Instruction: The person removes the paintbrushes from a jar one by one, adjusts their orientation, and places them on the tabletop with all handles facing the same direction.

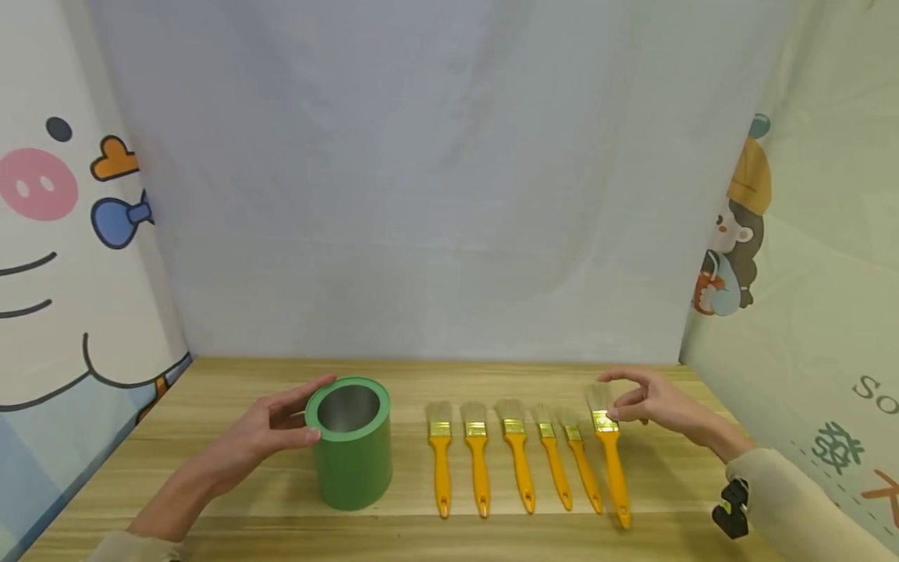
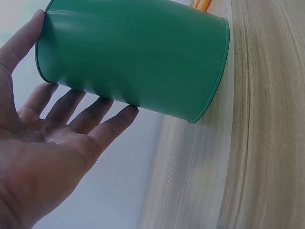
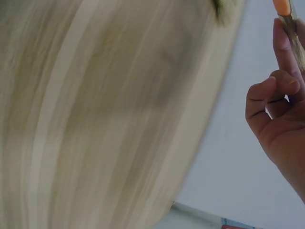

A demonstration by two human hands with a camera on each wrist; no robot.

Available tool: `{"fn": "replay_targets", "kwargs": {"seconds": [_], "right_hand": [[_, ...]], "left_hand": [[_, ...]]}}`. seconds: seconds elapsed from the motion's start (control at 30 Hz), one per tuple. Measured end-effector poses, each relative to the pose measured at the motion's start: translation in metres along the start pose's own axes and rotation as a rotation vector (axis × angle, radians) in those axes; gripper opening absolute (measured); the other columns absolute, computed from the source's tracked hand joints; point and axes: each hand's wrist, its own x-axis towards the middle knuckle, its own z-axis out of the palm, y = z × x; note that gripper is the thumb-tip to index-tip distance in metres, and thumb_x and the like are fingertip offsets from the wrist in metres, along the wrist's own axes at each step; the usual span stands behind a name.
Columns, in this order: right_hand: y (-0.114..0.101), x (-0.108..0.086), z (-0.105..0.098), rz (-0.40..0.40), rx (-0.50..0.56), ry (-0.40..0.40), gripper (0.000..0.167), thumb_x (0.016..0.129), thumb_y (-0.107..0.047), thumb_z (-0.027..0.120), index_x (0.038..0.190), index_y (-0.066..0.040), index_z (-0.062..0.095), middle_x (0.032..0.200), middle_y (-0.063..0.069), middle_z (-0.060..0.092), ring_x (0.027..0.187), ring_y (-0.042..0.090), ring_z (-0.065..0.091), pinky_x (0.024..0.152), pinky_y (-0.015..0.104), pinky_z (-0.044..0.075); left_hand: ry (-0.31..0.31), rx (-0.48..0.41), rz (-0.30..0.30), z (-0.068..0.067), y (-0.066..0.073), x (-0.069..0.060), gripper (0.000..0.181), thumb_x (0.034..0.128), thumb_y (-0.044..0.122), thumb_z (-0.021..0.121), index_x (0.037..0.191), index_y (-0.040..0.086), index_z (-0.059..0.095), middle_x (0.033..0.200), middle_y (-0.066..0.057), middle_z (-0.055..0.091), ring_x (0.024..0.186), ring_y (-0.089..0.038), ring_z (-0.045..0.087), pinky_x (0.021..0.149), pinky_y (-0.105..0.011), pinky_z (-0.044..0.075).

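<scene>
A green can [image 1: 354, 468], hollow with a grey inside, stands at the left of the wooden table. My left hand [image 1: 263, 429] holds it near the rim, thumb on one side and fingers on the other; the left wrist view shows several fingertips touching the can [image 2: 128, 57]. On the right, my right hand [image 1: 656, 406] pinches a paintbrush [image 1: 615, 468] with a yellow handle near its metal band. In the right wrist view that brush [image 3: 282, 6] lies between thumb and index finger, partly cut off by the frame. Whether it touches the table I cannot tell.
Between the hands several yellow-handled paintbrushes lie in a row, from the leftmost brush [image 1: 442, 468] to a narrower brush [image 1: 584, 468], bristles pointing away. A pale cloth [image 1: 435, 195] hangs behind the table [image 1: 393, 538]. Printed cloths flank it on the left [image 1: 105, 312] and right [image 1: 808, 351].
</scene>
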Motion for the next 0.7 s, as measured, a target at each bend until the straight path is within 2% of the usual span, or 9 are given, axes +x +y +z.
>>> {"fn": "replay_targets", "kwargs": {"seconds": [0.3, 0.53, 0.7], "right_hand": [[0.023, 0.001, -0.008, 0.056, 0.026, -0.032, 0.061, 0.098, -0.011, 0.072, 0.150, 0.008, 0.046, 0.098, 0.018, 0.077, 0.076, 0.020, 0.061, 0.061, 0.031, 0.038], [0.037, 0.004, -0.007, 0.066, 0.049, -0.060, 0.062, 0.098, -0.011, 0.073, 0.149, 0.010, 0.045, 0.085, 0.015, 0.075, 0.062, 0.015, 0.042, 0.057, 0.035, 0.028], [0.045, 0.008, -0.007, 0.087, 0.057, -0.061, 0.061, 0.098, -0.010, 0.073, 0.148, 0.012, 0.045, 0.088, 0.016, 0.076, 0.060, 0.012, 0.038, 0.055, 0.031, 0.028]], "left_hand": [[0.002, 0.000, 0.004, -0.002, 0.000, 0.000, 0.074, 0.1029, 0.011, 0.066, 0.168, 0.013, 0.030, 0.169, -0.020, 0.028, 0.145, -0.051, 0.039, 0.104, -0.048, 0.048], [-0.005, -0.002, 0.004, 0.000, 0.000, 0.000, 0.076, 0.1029, 0.011, 0.066, 0.168, 0.010, 0.028, 0.169, -0.020, 0.026, 0.145, -0.052, 0.038, 0.104, -0.048, 0.048], [-0.007, -0.001, 0.024, 0.001, 0.000, -0.001, 0.075, 0.1029, 0.011, 0.066, 0.168, 0.012, 0.029, 0.169, -0.021, 0.026, 0.146, -0.051, 0.038, 0.103, -0.045, 0.049]]}}
